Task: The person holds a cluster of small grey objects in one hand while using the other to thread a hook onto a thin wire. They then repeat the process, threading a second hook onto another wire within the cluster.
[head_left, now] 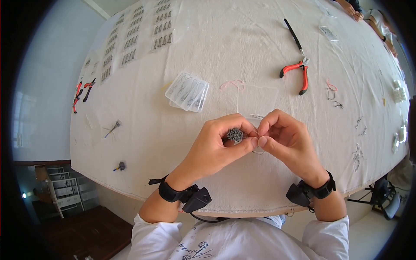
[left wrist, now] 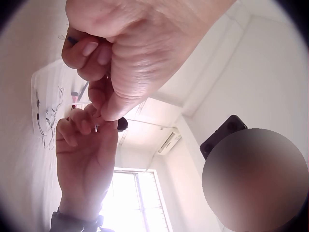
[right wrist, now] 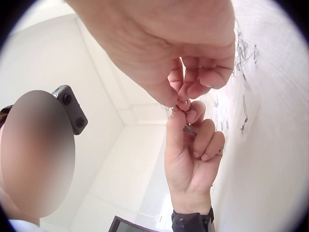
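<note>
Curled fingers of my left hand hold a bundle with a dark grey, beaded-looking head, its knobbly end facing up in the head view. The tips of its thumb and index finger meet the right fingertips. My right hand pinches a thin reddish strand between thumb and index finger, right at the left fingertips. Under the hands, partly hidden, lies a clear plastic sheet or lid with a small metal piece on it. In both wrist views the fingertips hide most of the strand.
A clear box of hooks and a pink cord lie beyond the hands. Red-handled pliers and a black pen-like tool are at the back right. Two tufted pieces lie left, with packets behind. Other people's hands show far right.
</note>
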### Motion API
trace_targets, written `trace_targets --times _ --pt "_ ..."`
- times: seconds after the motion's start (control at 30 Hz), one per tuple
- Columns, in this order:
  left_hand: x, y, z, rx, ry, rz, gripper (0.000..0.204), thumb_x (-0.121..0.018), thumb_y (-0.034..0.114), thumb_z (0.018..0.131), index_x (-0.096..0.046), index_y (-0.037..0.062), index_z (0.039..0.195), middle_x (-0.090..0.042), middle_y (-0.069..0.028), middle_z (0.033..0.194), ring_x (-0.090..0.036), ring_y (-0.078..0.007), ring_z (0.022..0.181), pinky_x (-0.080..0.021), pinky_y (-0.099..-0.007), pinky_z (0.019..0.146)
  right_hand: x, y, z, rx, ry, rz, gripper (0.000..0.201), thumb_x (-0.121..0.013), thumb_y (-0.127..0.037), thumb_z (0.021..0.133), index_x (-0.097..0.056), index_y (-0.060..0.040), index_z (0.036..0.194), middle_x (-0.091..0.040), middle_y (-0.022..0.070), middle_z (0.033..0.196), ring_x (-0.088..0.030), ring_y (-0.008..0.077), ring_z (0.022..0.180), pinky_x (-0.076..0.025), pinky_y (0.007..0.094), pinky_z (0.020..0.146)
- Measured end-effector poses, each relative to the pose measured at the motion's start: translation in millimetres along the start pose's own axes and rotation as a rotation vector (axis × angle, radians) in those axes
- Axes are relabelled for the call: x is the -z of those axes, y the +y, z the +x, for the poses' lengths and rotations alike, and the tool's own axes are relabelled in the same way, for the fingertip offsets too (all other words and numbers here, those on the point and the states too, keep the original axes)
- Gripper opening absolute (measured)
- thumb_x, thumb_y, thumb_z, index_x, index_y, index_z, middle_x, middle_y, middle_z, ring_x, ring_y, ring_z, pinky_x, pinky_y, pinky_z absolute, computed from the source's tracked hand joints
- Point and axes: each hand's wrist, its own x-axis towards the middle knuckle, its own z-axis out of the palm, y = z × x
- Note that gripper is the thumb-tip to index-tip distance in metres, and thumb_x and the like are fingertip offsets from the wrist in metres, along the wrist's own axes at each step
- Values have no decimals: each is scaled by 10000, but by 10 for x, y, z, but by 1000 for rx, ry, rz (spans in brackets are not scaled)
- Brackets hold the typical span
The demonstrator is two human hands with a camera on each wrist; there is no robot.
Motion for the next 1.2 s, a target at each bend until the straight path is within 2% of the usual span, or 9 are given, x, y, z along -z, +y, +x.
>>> trace_targets --times 0.33,0.43,0.63,0.73,0.93,1.13,1.2 --pt "15 -7 -4 10 -26 -18 125 -702 150 874 -664 36 908 -626 40 787 -458 -4 628 -370 -187 536 -10 22 -6 47 -4 0 76 -643 -57 906 -584 -22 938 -580 -9 872 -552 42 793 -480 211 707" --pt "29 59 -13 67 -33 -24 105 -686 104 885 -640 10 880 -600 29 788 -522 -22 731 -427 -189 644 2 29 -7 60 -20 -41 72 -639 -58 906 -584 -19 928 -582 -7 871 -550 41 790 -476 208 697" --pt "50 77 -9 81 -17 -100 92 -659 102 900 -632 15 902 -599 28 805 -524 -22 732 -440 -189 672 -13 29 -8 54 5 -64 88 -642 -64 901 -573 -11 919 -583 -4 856 -547 41 765 -470 203 678" --pt "35 14 9 -2 7 -74 86 -646 103 907 -630 18 906 -603 29 817 -511 -18 711 -423 -182 648 -5 36 -11 56 20 -80 91 -641 -60 898 -569 -9 919 -582 -4 848 -548 43 758 -470 204 676" --pt "58 65 5 43 -16 -40 111 -622 120 927 -631 9 927 -614 29 842 -473 -5 675 -370 -169 597 -8 19 -13 52 39 -108 88 -641 -52 895 -566 -10 916 -583 -1 855 -549 44 758 -471 203 672" --pt "45 24 12 19 -5 -30 102 -625 105 921 -631 4 937 -615 26 850 -501 -2 699 -402 -162 614 -7 34 -10 46 51 -72 82 -631 -42 904 -563 -11 937 -585 1 869 -549 42 770 -470 199 673" --pt "21 16 8 17 16 -41 88 -641 117 911 -636 32 928 -603 45 811 -461 2 659 -375 -174 567 -6 25 -12 40 51 -68 86 -630 -44 907 -560 -10 945 -585 2 871 -549 41 776 -470 197 675"
